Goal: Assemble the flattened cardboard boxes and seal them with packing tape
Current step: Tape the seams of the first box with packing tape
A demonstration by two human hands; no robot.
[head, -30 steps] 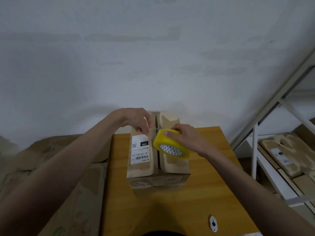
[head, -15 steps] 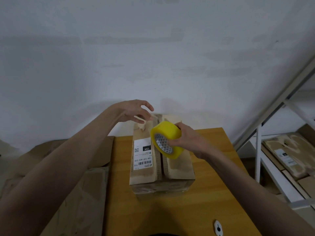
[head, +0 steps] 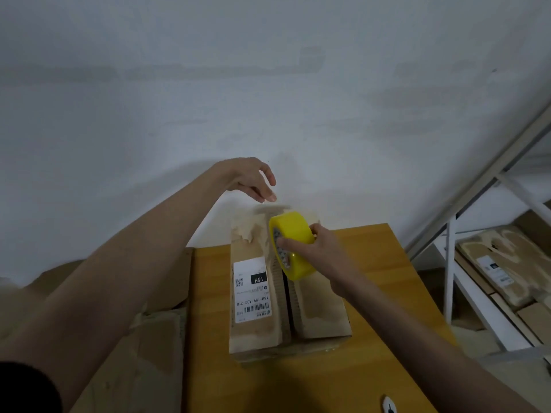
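Note:
A cardboard box (head: 256,332) with a white shipping label (head: 252,290) lies on the wooden table (head: 375,263), its two top flaps folded shut with a dark seam between them. My right hand (head: 323,248) grips a yellow roll of packing tape (head: 293,234) just above the seam near the box's far end. My left hand (head: 247,180) is raised above the far edge of the box, its fingertips pinching the free end of the tape (head: 272,207) pulled out from the roll.
Flattened cardboard (head: 134,353) lies below the table's left edge. At right, a white metal rack (head: 447,263) holds more flattened boxes (head: 507,263). A small white object (head: 389,408) sits at the table's near edge. A white wall stands close behind the box.
My left hand has lifted from the box's top to above its far edge, drawing tape out. My right hand has tipped the roll upright and carried it toward the far end.

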